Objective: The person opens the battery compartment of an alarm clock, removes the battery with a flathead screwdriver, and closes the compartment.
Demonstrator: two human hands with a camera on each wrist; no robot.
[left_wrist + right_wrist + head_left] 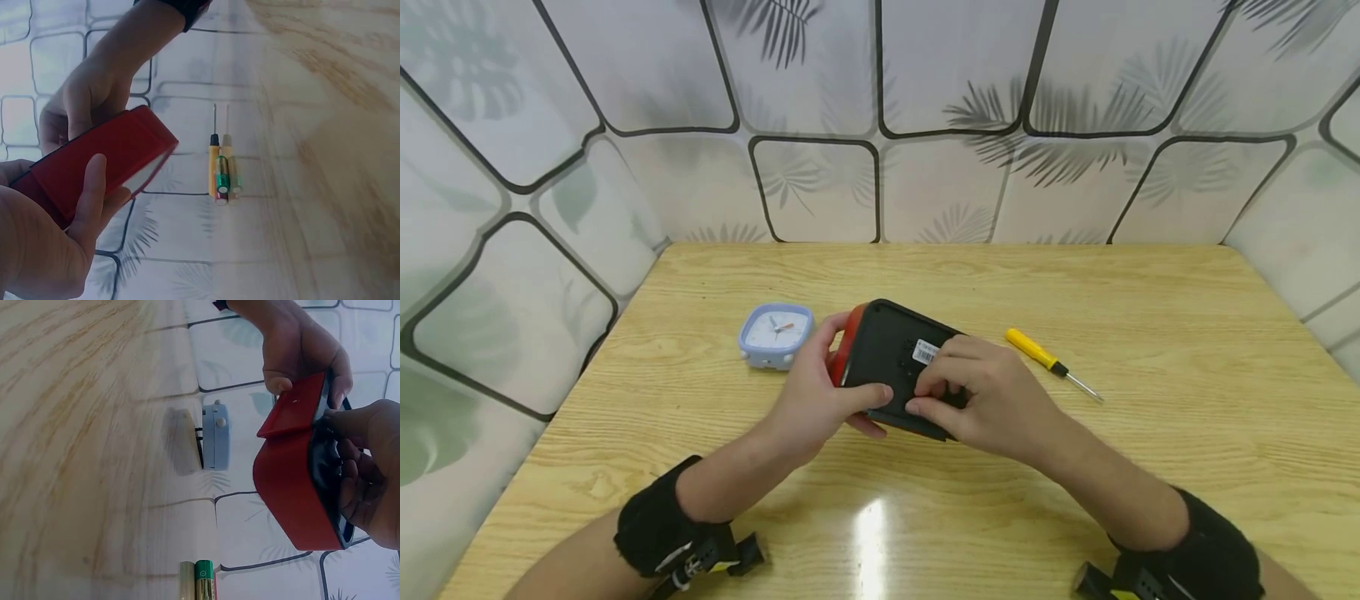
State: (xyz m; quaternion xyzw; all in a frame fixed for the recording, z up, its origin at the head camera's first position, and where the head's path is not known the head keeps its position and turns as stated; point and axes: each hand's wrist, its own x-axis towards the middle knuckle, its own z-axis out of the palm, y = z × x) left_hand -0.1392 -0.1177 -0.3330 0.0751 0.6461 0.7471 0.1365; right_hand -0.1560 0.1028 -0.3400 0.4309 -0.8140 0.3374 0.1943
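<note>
A red box-shaped device with a black back (887, 350) is held up over the table, a white barcode label on that back. My left hand (820, 392) grips its left end, thumb across the black side and fingers round the red casing (106, 159). With curled fingers, my right hand (985, 392) touches the black back near its lower middle. Thumb and index finger come close together there; whether anything small is between them is hidden. In the right wrist view, the red casing (287, 494) is seen edge-on, with right-hand fingers at its dark back side.
A light-blue alarm clock (775, 333) stands left of the device. To the right lies a yellow screwdriver (1037, 350), its shaft toward the lower right. Green-and-gold batteries (222, 175) lie on the table, hidden in the head view. Patterned cloth walls (820, 187) enclose the table.
</note>
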